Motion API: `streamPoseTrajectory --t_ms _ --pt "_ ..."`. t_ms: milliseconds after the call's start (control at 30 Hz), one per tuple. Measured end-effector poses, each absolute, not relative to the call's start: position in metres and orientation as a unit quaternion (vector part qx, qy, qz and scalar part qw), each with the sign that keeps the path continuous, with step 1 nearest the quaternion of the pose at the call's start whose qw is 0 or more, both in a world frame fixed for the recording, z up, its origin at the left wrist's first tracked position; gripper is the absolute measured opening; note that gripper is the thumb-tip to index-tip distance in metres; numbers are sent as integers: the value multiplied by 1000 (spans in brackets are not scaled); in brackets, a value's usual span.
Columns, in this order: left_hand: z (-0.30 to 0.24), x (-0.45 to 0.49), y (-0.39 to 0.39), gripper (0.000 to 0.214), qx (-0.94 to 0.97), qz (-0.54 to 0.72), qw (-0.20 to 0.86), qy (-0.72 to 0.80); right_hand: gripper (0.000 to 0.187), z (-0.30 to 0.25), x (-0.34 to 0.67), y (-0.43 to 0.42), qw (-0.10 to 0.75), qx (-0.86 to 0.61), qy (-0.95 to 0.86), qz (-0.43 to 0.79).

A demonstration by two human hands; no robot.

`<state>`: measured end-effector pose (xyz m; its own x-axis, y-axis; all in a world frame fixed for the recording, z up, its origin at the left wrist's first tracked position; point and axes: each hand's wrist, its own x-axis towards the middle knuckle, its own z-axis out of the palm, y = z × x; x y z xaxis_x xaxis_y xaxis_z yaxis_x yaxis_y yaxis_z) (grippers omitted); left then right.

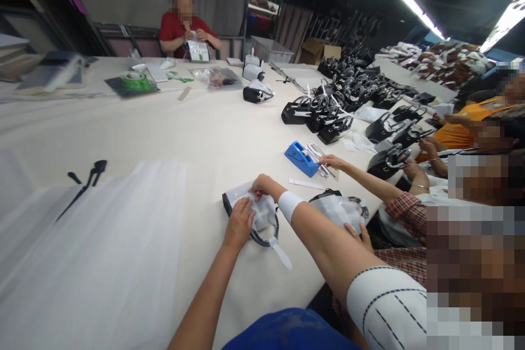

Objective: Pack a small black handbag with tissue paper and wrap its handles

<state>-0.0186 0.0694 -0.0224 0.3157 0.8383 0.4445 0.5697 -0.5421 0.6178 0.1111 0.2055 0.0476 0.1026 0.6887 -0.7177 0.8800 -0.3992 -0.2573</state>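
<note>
A black handbag lies on the table in front of me, partly covered by a white wrapping sheet. Its dark looped handle points toward me, with a white tag hanging from it. My left hand rests on the sheet with its fingers stretched out. Just beyond it, my right hand has curled, closed fingers pressed against the wrapping; what they pinch is hidden. A white band circles my right wrist.
A co-worker's hand reaches to a blue tape dispenser; their other hand touches a second wrapped bag. Thin white sheets cover the left. Several black handbags stand at right. A person in red sits across.
</note>
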Motion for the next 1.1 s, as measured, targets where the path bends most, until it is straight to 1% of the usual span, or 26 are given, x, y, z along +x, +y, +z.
streamPoseTrajectory --t_ms 100,167,233,333,533,800,900,967,1000,1100 --pt "-22 -19 70 36 793 380 173 443 26 49 116 198 172 739 496 -423" --pt "-22 -20 70 36 795 379 173 440 32 50 118 192 180 743 482 -428" --pt "-22 -20 70 36 798 378 173 437 38 52 120 184 169 745 482 -429" --pt "-22 -21 71 37 802 374 172 433 42 57 124 169 127 748 505 -411" --pt "-21 -22 72 36 807 362 170 435 43 69 129 141 80 763 520 -375" --pt "-22 -23 74 36 807 359 175 435 39 76 131 113 35 774 510 -372" --pt "-22 -23 77 35 802 363 184 437 34 74 135 103 17 779 503 -375" --pt "-22 -24 81 35 800 361 191 439 33 73 143 90 -7 782 500 -372" --pt "-21 -25 83 35 801 357 194 440 34 72 148 80 -34 781 498 -376" --pt "-17 -30 86 34 811 334 198 437 38 68 170 31 -165 762 455 -430"
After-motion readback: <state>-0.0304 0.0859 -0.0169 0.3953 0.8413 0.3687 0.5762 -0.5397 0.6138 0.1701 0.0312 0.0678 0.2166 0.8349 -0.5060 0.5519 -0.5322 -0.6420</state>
